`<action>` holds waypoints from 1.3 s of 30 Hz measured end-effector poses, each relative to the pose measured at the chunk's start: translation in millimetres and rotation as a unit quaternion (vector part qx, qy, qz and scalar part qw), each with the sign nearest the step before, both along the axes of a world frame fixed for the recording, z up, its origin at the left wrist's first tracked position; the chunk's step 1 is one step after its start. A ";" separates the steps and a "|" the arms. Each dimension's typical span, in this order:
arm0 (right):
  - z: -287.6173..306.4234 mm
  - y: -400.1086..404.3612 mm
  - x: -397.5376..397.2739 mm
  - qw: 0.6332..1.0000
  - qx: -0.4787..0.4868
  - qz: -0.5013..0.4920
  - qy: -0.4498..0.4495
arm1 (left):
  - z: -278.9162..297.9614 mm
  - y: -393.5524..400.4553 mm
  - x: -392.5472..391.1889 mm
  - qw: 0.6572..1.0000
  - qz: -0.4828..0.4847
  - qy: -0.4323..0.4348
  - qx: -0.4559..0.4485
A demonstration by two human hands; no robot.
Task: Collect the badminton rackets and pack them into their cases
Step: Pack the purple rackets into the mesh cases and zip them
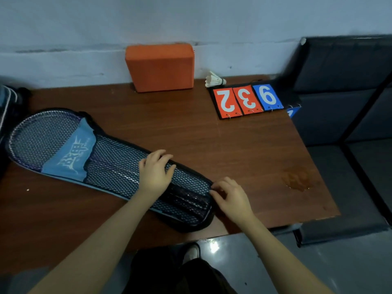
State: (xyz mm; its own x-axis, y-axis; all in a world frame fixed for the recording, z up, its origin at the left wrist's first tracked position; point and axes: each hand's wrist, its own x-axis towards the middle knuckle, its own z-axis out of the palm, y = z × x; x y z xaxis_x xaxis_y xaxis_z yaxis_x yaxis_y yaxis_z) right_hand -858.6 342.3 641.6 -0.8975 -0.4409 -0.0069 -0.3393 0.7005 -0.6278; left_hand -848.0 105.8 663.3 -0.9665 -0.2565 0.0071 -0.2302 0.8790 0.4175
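A black mesh racket case [118, 166] with a blue fabric band lies diagonally on the brown table [233, 149]. Racket heads with purple frames [40, 134] show through the mesh at its wide left end; the handles lie at the narrow right end. My left hand [156, 172] rests flat on the mesh over the shafts, pressing down. My right hand [230, 197] pinches the case's edge, likely the zipper, at its narrow right end.
An orange foam block [161, 66] leans on the wall at the back. A white shuttlecock [214, 79] and a flip scoreboard [248, 100] lie at the back right. A dark bag [8, 102] sits at the left edge. Black padded seats [343, 81] stand to the right.
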 end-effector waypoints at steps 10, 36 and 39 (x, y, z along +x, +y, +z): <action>11.1 -137.8 -49.1 0.985 0.109 0.134 -0.014 | -9.6 -67.8 74.2 0.949 0.297 -0.082 0.065; 8.4 -143.7 10.5 0.995 -0.025 0.067 -0.069 | -8.2 -101.3 95.8 0.918 0.258 0.135 0.267; 1.9 -161.4 15.9 0.987 -0.036 0.093 -0.122 | -15.9 -119.7 99.3 0.934 0.247 0.113 0.230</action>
State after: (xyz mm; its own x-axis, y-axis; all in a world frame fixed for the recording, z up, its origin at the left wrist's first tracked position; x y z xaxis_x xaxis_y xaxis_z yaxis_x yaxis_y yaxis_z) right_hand -842.7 180.8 643.5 -0.7763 -0.6057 -0.1747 -0.2908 0.5900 -0.7532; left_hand -748.7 -13.8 647.4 -0.7160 -0.6977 -0.0240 -0.4205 0.4036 0.8126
